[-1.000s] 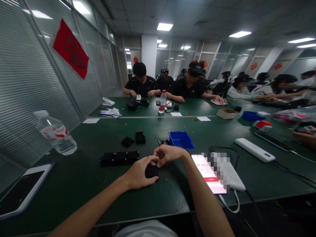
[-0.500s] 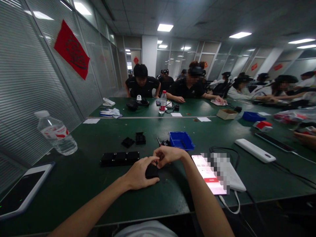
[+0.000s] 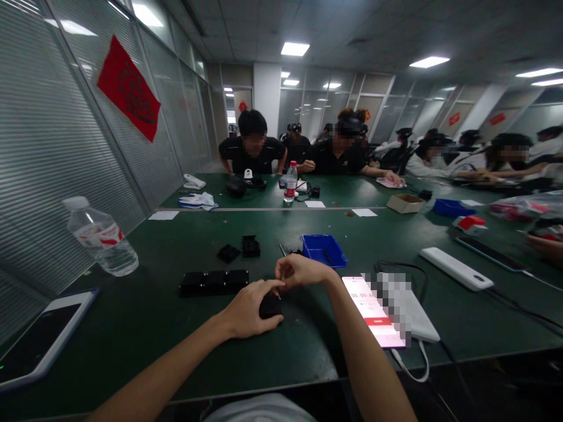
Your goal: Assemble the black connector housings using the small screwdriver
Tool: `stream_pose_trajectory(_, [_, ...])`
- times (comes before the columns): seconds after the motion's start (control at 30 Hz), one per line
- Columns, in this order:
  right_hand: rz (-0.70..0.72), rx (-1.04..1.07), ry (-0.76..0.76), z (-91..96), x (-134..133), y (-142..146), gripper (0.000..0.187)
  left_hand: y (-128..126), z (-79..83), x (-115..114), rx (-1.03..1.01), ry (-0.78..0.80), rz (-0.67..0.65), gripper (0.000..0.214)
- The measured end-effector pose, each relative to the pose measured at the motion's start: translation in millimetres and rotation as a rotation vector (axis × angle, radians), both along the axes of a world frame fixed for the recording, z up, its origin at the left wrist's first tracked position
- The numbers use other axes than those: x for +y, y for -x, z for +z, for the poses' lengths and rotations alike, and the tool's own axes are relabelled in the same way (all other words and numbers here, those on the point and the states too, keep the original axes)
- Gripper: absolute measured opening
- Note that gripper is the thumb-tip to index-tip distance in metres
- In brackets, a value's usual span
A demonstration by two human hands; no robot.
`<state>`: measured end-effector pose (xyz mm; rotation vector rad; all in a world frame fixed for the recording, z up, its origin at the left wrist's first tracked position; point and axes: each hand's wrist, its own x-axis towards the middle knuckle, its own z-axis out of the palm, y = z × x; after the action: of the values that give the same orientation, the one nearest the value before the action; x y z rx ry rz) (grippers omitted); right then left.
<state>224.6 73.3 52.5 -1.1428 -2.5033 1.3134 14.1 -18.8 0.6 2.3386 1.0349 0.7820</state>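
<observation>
My left hand (image 3: pixel 250 308) is wrapped around a small black box-like part (image 3: pixel 271 306), holding it against the green table (image 3: pixel 211 357). Its thumb lies along the near side and the fingers cross the top. Right above the part's far right edge, my right hand (image 3: pixel 303 271) is closed in a pinch, touching the left fingertips. What it pinches is hidden or too small to name. To the left sits a row of three joined black boxes (image 3: pixel 214 282). Behind them lie two loose black pieces, one flat (image 3: pixel 229 252) and one open-topped (image 3: pixel 251 247).
A blue tray (image 3: pixel 338 259) with small dark bits stands beyond my right hand, a thin metal rod (image 3: pixel 282 250) beside it. A lit phone (image 3: pixel 373 321), a white power bank (image 3: pixel 456 268) and cables lie right. A water bottle (image 3: pixel 102 237) and tablet-like device (image 3: pixel 48 334) are left.
My right hand has shifted slightly up off the part, its fingers curling more. My left hand has stayed in place. Across the table, a co-worker's hand has lifted from the tabletop.
</observation>
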Motion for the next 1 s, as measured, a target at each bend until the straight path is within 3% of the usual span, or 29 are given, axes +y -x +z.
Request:
stream_pose_trajectory(0.1, [-0.212, -0.143, -0.32, 0.2, -0.6, 2.7, 0.015, -0.5, 4.1, -2.3, 0.026, 0.008, -0.009, 0.056])
stream_pose_trajectory(0.23, [-0.413, -0.345, -0.483, -2.6, -3.8, 9.9, 0.012, -0.7, 8.2, -3.7, 0.046, -0.001, -0.015, 0.045])
stream_pose_trajectory(0.47, [-0.544, -0.466, -0.504, -1.6, -12.7, 18.0, 0.022, -0.9, 8.0, -1.1, 0.071, -0.01, -0.016, 0.033])
stream_pose_trajectory(1.0, [-0.586, -0.48, -0.506, -1.5, -11.7, 17.4, 0.028, -1.3, 5.9, -0.7, 0.073, -0.016, -0.01, 0.033])
